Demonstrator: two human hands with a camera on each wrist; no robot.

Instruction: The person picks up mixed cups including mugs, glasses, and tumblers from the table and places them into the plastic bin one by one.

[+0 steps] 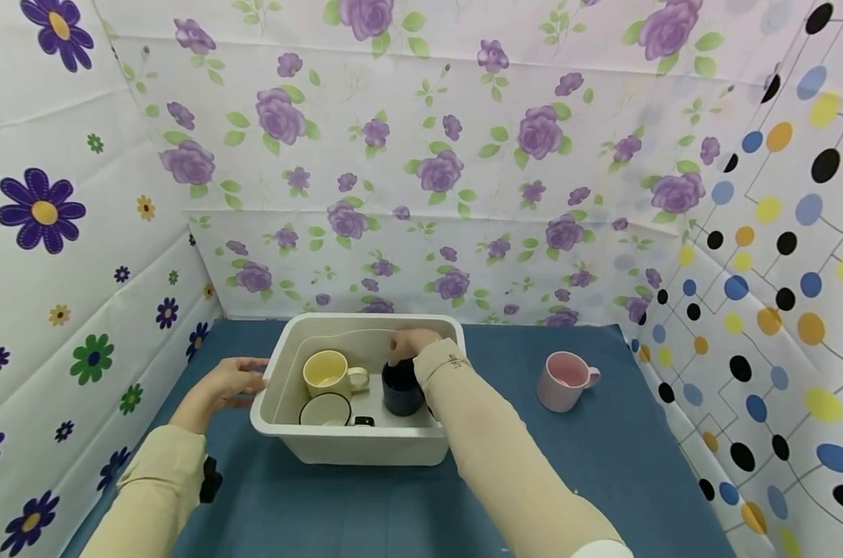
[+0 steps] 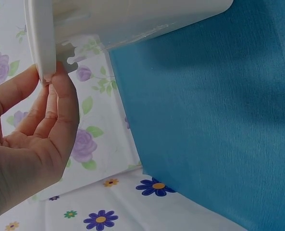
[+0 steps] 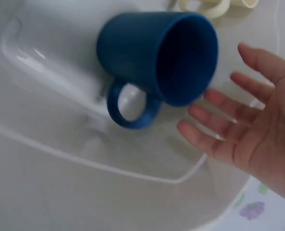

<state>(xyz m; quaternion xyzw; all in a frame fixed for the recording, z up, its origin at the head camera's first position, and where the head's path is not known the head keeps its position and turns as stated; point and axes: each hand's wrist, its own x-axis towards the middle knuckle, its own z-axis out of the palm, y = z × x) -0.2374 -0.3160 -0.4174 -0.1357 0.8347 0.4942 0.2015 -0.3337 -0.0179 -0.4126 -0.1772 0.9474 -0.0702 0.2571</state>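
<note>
A white tub holds a yellow mug, a white mug with a dark rim and a dark blue mug. My left hand pinches the tub's left rim between thumb and fingers, as the left wrist view shows at the rim. Over the blue mug is my right hand. In the right wrist view that hand has its fingers spread beside the mouth of the blue mug, holding nothing. The blue mug's handle shows there too.
To the right of the tub a pink mug stands upright on the blue table cover. Patterned cloth walls stand behind and on both sides of the table. A small black object is at the left sleeve.
</note>
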